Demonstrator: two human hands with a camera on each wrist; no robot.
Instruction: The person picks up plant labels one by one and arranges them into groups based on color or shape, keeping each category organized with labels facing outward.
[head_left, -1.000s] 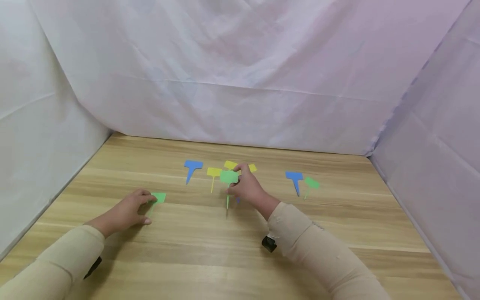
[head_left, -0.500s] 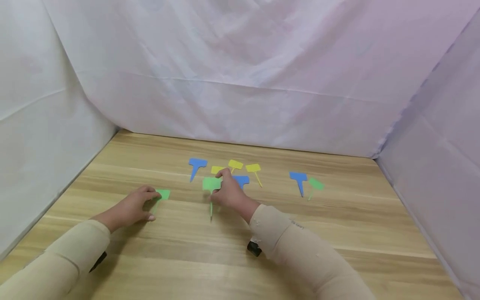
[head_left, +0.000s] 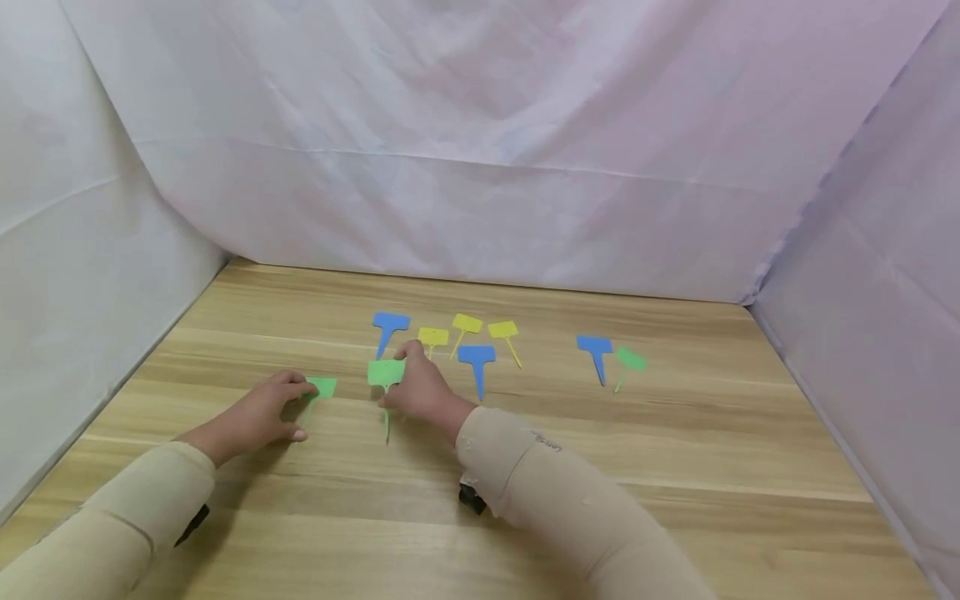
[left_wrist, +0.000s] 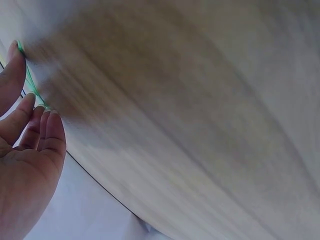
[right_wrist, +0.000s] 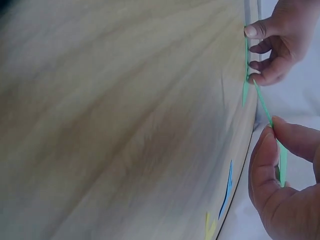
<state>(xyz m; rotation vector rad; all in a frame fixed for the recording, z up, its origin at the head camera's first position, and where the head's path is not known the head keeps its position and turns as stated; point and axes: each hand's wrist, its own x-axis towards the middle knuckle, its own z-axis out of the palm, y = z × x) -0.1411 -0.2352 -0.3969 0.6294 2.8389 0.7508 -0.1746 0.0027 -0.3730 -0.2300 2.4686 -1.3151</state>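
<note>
My right hand (head_left: 422, 390) pinches a green T-shaped plant label (head_left: 386, 372) by its stem, holding it upright with its stake pointing down. In the right wrist view, thumb and index finger meet on its thin stem (right_wrist: 263, 104). To the left, my left hand (head_left: 262, 415) touches a second green plant label (head_left: 322, 387) lying on the table, its fingertips at the head and thumb near the stem. In the left wrist view that label (left_wrist: 31, 80) shows edge-on beneath the fingers. The left hand partly covers it.
Behind the right hand lie three yellow plant labels (head_left: 467, 323) and two blue ones (head_left: 391, 322). Farther right, another blue label (head_left: 595, 344) lies beside a green one (head_left: 632, 359). White cloth (head_left: 487, 150) hangs around the wooden table (head_left: 675, 450).
The right hand has moved left with its green plant label, toward the left hand, uncovering the yellow and blue labels behind. The left hand stays on its label.
</note>
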